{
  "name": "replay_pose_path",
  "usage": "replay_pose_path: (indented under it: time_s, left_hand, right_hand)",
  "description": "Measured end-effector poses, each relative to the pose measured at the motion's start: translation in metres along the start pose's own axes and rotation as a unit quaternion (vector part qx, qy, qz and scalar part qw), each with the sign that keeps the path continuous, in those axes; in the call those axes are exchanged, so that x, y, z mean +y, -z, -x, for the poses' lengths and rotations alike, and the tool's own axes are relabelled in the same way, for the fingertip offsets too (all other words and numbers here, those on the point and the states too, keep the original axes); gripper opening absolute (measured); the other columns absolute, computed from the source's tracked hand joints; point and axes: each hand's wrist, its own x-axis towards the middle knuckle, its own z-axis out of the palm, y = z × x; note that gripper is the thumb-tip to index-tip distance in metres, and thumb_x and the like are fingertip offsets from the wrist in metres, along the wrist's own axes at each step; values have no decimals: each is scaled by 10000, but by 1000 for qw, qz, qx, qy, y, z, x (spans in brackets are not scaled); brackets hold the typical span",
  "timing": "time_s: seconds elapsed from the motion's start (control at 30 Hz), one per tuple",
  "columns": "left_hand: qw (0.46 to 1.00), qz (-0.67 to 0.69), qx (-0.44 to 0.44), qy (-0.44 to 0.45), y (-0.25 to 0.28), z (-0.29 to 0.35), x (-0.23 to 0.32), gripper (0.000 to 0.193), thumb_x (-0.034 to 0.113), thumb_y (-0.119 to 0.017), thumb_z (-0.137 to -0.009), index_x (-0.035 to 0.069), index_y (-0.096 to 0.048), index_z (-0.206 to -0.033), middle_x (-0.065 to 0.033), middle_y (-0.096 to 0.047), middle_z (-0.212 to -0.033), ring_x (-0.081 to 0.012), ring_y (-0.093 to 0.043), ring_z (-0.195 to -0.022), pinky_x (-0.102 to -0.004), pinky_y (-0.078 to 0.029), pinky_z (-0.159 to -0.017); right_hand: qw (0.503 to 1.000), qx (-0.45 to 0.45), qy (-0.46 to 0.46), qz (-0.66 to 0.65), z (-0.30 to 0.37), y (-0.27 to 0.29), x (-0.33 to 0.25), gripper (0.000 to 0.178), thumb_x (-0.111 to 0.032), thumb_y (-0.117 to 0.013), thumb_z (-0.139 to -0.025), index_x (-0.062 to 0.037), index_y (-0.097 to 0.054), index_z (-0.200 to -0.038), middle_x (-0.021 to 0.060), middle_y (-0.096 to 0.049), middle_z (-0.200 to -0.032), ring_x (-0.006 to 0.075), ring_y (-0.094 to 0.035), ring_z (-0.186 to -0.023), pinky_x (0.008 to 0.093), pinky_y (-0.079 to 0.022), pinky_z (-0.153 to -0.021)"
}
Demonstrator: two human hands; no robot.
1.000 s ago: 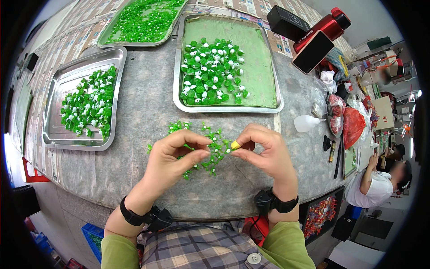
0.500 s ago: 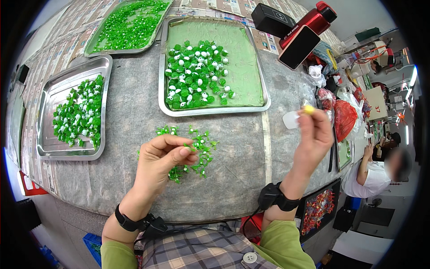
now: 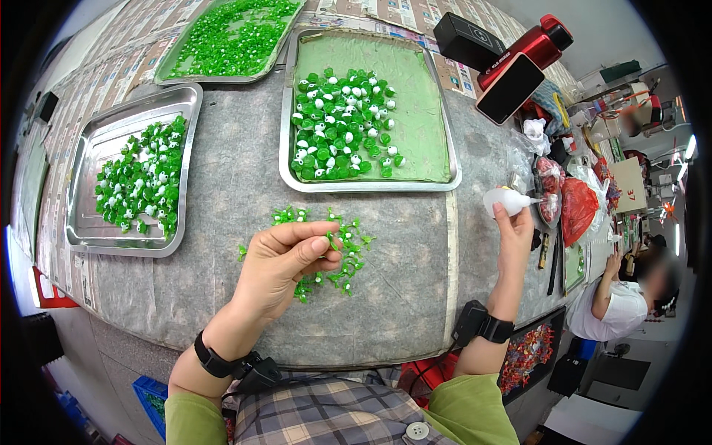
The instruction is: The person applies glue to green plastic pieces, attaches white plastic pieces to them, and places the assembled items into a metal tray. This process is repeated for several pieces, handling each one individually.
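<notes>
My left hand (image 3: pixel 276 263) is closed in a pinch on a small green plastic piece (image 3: pixel 332 240), mostly hidden by the fingertips. Below and around it, a loose cluster of small green branching pieces (image 3: pixel 351 261), some with white spots, lies on the grey-covered table (image 3: pixel 400 297). Off to the right, my right hand (image 3: pixel 515 236) grips a white squeeze bottle (image 3: pixel 504 198) whose thin nozzle points right. That bottle is tilted on its side at the fingertips.
A metal tray (image 3: pixel 454 175) with green-and-white beads stands beyond my hands. Another metal tray (image 3: pixel 85 185) is at left, a third tray (image 3: pixel 165 74) behind. A phone (image 3: pixel 509 87), red flask (image 3: pixel 534 46), black box (image 3: pixel 469 38) and red bag (image 3: pixel 578 211) lie right. A person (image 3: pixel 619 300) sits far right.
My right hand, which held a small yellow thing beside the white bottle, now grips the bottle. The yellow thing is out of sight. My left hand keeps its pinch; the whole view has shifted slightly.
</notes>
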Motion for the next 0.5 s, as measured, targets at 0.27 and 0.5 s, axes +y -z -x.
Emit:
replay_pose_path:
  time_s: [0.27, 0.5]
  left_hand:
    - [999, 31, -24, 24, 3, 0, 1, 110, 66, -552, -762, 16, -548, -860, -76, -586, -753, -126, -580, -669, -234, -497, -600]
    - [997, 62, -43, 32, 7, -1, -2, 92, 73, -558, -759, 22, -538, -834, -77, -588, -714, -131, -583, -642, -238, -497, -583]
  right_hand:
    - [979, -84, 78, -168, 39, -57, -100, 463, -331, -645, -691, 8, -475, -955, 43, -532, -818, 87, -509, -728, 186, -387, -604]
    - [976, -14, 103, -190, 65, -89, -122, 599, -412, -751, -509, -16, -474, -863, 25, -493, -748, 87, -469, -648, 195, -367, -560]
